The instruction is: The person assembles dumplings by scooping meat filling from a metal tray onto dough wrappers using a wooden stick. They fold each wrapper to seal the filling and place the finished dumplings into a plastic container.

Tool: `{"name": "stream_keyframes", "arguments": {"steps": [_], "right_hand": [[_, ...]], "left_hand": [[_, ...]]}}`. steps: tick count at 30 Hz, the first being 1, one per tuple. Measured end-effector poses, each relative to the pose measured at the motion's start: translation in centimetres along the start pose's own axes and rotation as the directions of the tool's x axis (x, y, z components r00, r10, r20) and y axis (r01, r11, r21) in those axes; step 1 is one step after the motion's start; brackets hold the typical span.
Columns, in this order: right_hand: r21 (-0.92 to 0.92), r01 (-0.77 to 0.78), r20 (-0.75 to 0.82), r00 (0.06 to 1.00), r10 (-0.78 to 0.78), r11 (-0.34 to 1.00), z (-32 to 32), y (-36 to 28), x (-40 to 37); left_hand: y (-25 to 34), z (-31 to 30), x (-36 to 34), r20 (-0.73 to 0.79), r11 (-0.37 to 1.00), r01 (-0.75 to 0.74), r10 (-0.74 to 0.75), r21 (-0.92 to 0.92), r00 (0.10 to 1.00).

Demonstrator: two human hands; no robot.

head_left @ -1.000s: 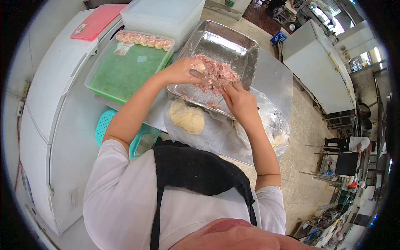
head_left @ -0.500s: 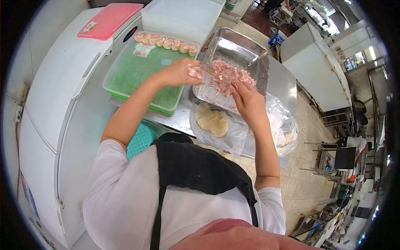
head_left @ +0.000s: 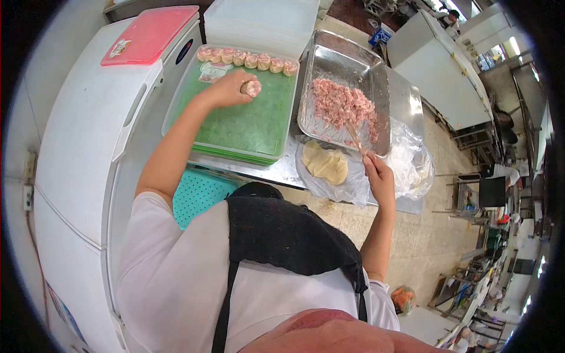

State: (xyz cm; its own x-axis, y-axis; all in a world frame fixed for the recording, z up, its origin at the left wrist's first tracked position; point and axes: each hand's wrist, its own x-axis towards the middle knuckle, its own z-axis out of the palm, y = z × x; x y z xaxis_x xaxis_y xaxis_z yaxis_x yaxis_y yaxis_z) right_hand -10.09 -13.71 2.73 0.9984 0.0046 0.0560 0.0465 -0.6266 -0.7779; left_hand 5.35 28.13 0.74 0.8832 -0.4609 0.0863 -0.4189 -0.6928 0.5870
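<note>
My left hand [head_left: 226, 89] is closed around a meat-filled dumpling [head_left: 252, 89], held over the green tray [head_left: 235, 126]. Along the tray's far edge stands a row of several similar dumplings [head_left: 251, 60]. My right hand [head_left: 379, 176] grips the handle end of a thin spreading stick [head_left: 354, 136], whose tip touches the minced meat [head_left: 341, 105]. The meat is heaped in a steel pan [head_left: 382, 88]. In front of the pan, round pale dough wrappers [head_left: 325, 163] lie on a clear plastic sheet [head_left: 315, 187].
A pink lid [head_left: 150, 35] rests on the white freezer [head_left: 76, 106] at left. Behind the green tray is a translucent container [head_left: 259, 26]. A plastic bag [head_left: 412, 162] lies right of the wrappers. Below the table edge is a turquoise perforated stool [head_left: 203, 194]. Another person [head_left: 450, 20] is far off.
My left hand has moved left from beside the pan to over the green tray, with the dumpling. My right hand has drawn back toward me, exposing the stick against the meat.
</note>
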Motion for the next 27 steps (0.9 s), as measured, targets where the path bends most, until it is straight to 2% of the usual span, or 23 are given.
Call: {"name": "stream_keyframes", "arguments": {"steps": [1, 2, 3, 4, 5, 7, 8, 10, 13, 18, 20, 22, 23, 25, 26, 27], "right_hand": [[0.005, -0.013, -0.007, 1.000, 0.013, 1.000, 0.1, 0.3, -1.2], [0.090, -0.103, -0.021, 0.994, 0.105, 0.991, 0.3, 0.6, -2.4], [0.178, -0.188, -0.028, 0.980, 0.196, 0.966, 0.5, 0.8, -3.2], [0.189, -0.198, -0.035, 0.978, 0.208, 0.962, 0.8, 1.2, -3.8], [0.220, -0.209, -0.046, 0.973, 0.224, 0.953, 1.3, 1.7, -4.4], [0.269, -0.230, -0.066, 0.964, 0.256, 0.935, 2.2, 2.0, -5.2], [0.286, -0.227, -0.057, 0.966, 0.253, 0.931, 2.6, 2.0, -5.2], [0.315, -0.229, -0.056, 0.964, 0.259, 0.921, 3.4, 1.9, -5.5], [0.333, -0.222, -0.039, 0.968, 0.249, 0.917, 3.7, 1.8, -6.0], [0.337, -0.218, -0.046, 0.968, 0.248, 0.916, 3.1, 3.9, -7.3], [0.358, -0.254, -0.042, 0.957, 0.287, 0.899, 2.4, 4.6, -7.9], [0.380, -0.326, -0.025, 0.932, 0.362, 0.866, 1.4, 4.9, -8.4], [0.386, -0.330, -0.024, 0.930, 0.368, 0.861, 1.0, 5.1, -8.5], [0.437, -0.310, -0.039, 0.931, 0.362, 0.844, 0.1, 5.7, -8.6], [0.441, -0.311, -0.039, 0.930, 0.365, 0.842, -0.3, 5.9, -8.5], [0.410, -0.245, -0.059, 0.954, 0.293, 0.879, -0.8, 6.1, -8.4]], "left_hand": [[-0.4, -0.1, 0.5, -0.009, 0.992, -0.008, 0.010, 0.125, 1.000], [-0.8, 0.2, 1.1, 0.005, 0.992, -0.017, 0.016, 0.127, 1.000], [-0.7, 0.6, 1.8, -0.084, 0.993, -0.083, 0.090, 0.087, 0.992], [-0.6, 1.0, 2.5, -0.174, 0.987, -0.152, 0.159, 0.052, 0.972], [-0.4, 1.4, 3.2, -0.156, 0.985, -0.160, 0.167, 0.058, 0.973], [1.3, 1.9, 4.7, -0.112, 0.998, 0.039, -0.044, -0.050, 0.993], [1.4, 2.6, 5.6, -0.095, 0.999, 0.029, -0.033, -0.039, 0.995], [1.0, 4.6, 7.4, -0.203, 1.000, -0.004, 0.005, 0.007, 0.979], [0.9, 6.3, 9.2, -0.239, 0.997, -0.053, 0.064, 0.055, 0.969], [1.5, 7.8, 10.8, -0.220, 0.990, -0.048, 0.076, 0.131, 0.973], [1.6, 7.9, 10.9, -0.220, 0.987, -0.029, 0.063, 0.156, 0.973], [2.2, 7.1, 10.2, -0.255, 0.988, -0.131, 0.147, 0.080, 0.956], [2.7, 6.7, 9.7, -0.246, 0.988, -0.132, 0.148, 0.083, 0.958], [4.4, 5.1, 8.7, -0.109, 0.989, 0.145, -0.147, -0.022, 0.983], [3.8, 5.1, 8.8, -0.106, 0.989, 0.144, -0.145, -0.019, 0.984], [2.8, 5.3, 8.8, -0.125, 0.986, 0.167, -0.168, -0.012, 0.978]]}}
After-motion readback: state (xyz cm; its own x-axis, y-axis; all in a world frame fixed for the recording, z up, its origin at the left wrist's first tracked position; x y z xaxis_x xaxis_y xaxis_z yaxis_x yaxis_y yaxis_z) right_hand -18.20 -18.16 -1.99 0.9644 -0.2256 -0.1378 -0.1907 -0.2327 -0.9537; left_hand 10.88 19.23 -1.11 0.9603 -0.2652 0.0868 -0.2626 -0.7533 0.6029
